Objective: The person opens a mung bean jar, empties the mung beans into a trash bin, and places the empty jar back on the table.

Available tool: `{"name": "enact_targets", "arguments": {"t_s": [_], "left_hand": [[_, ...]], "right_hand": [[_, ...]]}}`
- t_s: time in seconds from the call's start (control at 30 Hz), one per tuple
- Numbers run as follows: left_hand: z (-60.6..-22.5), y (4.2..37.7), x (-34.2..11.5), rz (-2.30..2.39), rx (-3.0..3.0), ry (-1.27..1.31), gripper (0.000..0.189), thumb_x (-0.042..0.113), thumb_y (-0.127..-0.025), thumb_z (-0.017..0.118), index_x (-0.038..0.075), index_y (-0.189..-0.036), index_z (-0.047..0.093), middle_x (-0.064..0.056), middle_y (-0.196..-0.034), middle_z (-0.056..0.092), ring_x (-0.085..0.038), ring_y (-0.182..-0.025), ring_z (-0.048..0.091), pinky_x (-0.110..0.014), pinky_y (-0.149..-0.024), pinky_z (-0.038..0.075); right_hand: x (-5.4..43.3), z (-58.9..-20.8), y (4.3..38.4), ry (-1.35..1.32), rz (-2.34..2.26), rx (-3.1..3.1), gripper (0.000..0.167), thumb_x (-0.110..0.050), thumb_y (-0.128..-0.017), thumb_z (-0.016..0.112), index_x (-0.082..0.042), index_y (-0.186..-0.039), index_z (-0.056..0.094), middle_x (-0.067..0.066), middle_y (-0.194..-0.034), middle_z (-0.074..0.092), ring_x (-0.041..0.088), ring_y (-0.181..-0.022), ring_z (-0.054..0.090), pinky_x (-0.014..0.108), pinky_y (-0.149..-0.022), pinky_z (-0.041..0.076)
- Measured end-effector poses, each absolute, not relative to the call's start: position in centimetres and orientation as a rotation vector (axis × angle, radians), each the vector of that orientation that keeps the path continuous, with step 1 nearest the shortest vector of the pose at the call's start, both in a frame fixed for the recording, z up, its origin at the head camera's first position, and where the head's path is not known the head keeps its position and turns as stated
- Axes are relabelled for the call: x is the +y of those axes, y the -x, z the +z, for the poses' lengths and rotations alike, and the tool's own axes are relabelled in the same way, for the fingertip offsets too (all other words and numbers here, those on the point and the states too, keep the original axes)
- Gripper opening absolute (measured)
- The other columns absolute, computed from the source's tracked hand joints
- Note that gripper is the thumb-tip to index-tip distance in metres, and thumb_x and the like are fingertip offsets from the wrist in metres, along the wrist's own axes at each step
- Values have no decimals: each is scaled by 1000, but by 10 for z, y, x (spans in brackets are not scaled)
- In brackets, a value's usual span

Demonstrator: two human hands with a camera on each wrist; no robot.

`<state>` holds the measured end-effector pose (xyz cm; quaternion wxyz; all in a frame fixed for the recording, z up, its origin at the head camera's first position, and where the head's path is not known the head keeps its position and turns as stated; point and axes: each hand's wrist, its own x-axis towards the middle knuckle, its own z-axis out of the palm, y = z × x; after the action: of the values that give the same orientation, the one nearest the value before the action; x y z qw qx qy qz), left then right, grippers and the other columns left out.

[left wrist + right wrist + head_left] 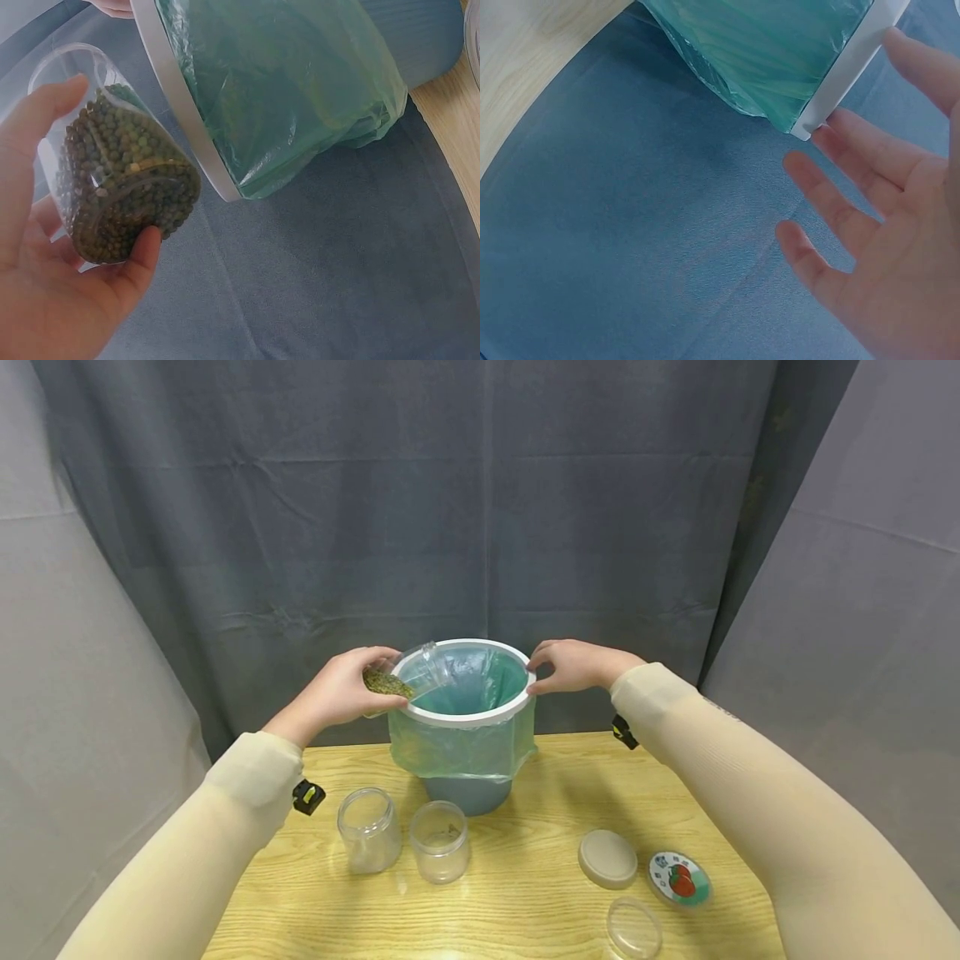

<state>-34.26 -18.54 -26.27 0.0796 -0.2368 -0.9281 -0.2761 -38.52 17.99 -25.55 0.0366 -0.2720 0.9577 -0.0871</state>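
Note:
My left hand grips a clear plastic jar of mung beans, thumb and fingers on opposite sides. The jar is tipped on its side, its mouth over the left of the bin's white rim. The beans lie in the bottom half and along the lower wall. A translucent green bag lines the blue bin and hangs over its outside. At the rim's right side, my right hand touches with thumb and fingertips. Its other fingers stretch out apart from the rim.
Two lidless clear jars stand on the wooden table in front of the bin. To the right lie a beige lid, a tomato-printed round lid and a clear lid. Grey curtain hangs behind.

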Motion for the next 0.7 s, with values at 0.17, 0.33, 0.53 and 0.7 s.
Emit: {"name": "enact_targets", "arguments": {"t_s": [0.17, 0.33, 0.53, 0.7], "left_hand": [[-262, 344, -186, -789, -2787, 710, 72, 31, -82, 88, 11, -145, 57, -16, -134, 64, -32, -120, 61, -52, -100, 51], [-261, 345, -186, -766, -2793, 715, 73, 32, -82, 87, 11, -145, 57, -15, -133, 64, -33, -123, 59, -53, -103, 49], [-260, 347, -186, -763, -2798, 714, 73, 32, -83, 87, 11, -146, 56, -16, -134, 64, -34, -125, 59, -54, -105, 49], [-260, 349, -186, -740, -2801, 715, 74, 32, -83, 87, 10, -146, 56, -17, -135, 63, -35, -126, 58, -55, -106, 48]], "right_hand": [[180, -256, 385, 823, -278, 2944, 54, -35, -95, 73, -1, -136, 64, 19, -143, 59, 39, -131, 57, 54, -110, 47], [180, -256, 385, 814, -279, 2942, 54, -36, -96, 72, -2, -136, 64, 18, -143, 58, 38, -129, 58, 53, -108, 48], [180, -258, 386, 827, -271, 2947, 52, -35, -96, 72, -1, -135, 65, 19, -143, 58, 38, -127, 59, 52, -107, 49], [180, -260, 387, 829, -279, 2946, 52, -35, -97, 71, -1, -135, 64, 18, -142, 58, 38, -127, 58, 52, -108, 49]]}}
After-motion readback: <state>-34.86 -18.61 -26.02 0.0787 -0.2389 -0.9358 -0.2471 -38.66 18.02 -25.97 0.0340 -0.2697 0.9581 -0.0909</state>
